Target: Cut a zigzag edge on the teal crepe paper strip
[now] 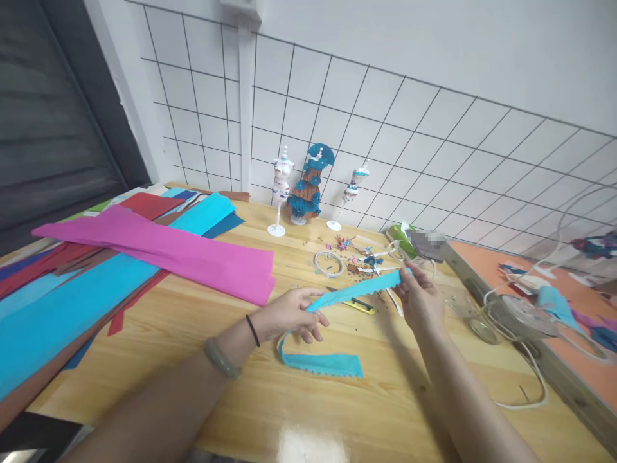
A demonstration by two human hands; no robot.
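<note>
A long blue paper strip [359, 290] with one scalloped edge stretches between my two hands above the wooden table. My right hand [420, 292] pinches its right end. Nearer the middle, my left hand [295, 315] has the strip between thumb and fingers, the other fingers spread. From there the strip curls down, and its free end lies on the table below my left hand. A yellow cutter [361, 306] lies behind the strip, with a tape roll [329, 263] farther back.
Pink [207, 254] and blue paper sheets [120, 276] pile up at left. Three small mannequins [281, 180] stand at the back, the middle one in blue and brown ruffles. Scraps lie mid-table. White cable [535, 366] and a round lid [483, 330] are at right.
</note>
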